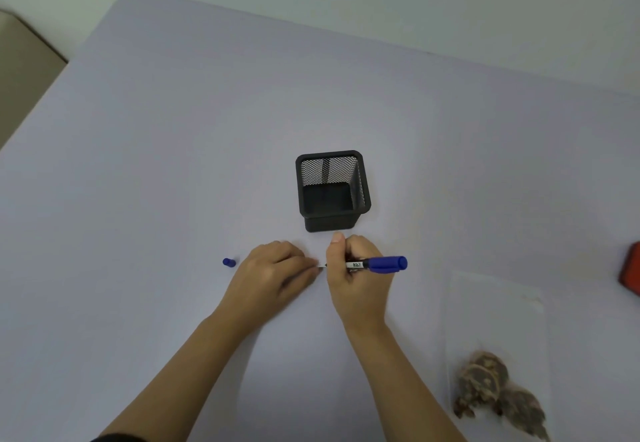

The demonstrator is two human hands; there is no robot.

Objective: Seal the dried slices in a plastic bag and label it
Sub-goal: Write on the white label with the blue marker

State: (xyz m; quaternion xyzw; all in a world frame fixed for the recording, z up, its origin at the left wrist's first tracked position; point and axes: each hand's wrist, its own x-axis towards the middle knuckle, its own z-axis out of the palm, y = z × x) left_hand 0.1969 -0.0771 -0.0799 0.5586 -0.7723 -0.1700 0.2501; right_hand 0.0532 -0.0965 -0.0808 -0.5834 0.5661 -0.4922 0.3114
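Note:
My right hand (pixel 356 278) grips a blue marker (pixel 377 264) that lies level, with its big blue cap pointing right and its bare fine tip pointing left. My left hand (pixel 273 275) rests knuckles-up on the table, and its curled fingertips meet the marker's tip. What lies under those fingers is hidden. A small blue cap (pixel 229 262) lies loose on the table left of my left hand. At the lower right a clear plastic bag (pixel 498 306) lies flat with brown dried slices (pixel 495 389) at its near end.
A black mesh pen holder (pixel 332 188) stands empty just beyond my hands. A red object (pixel 632 268) is cut off by the right edge. The white table (pixel 173 164) ends at a wall behind and drops off at the left.

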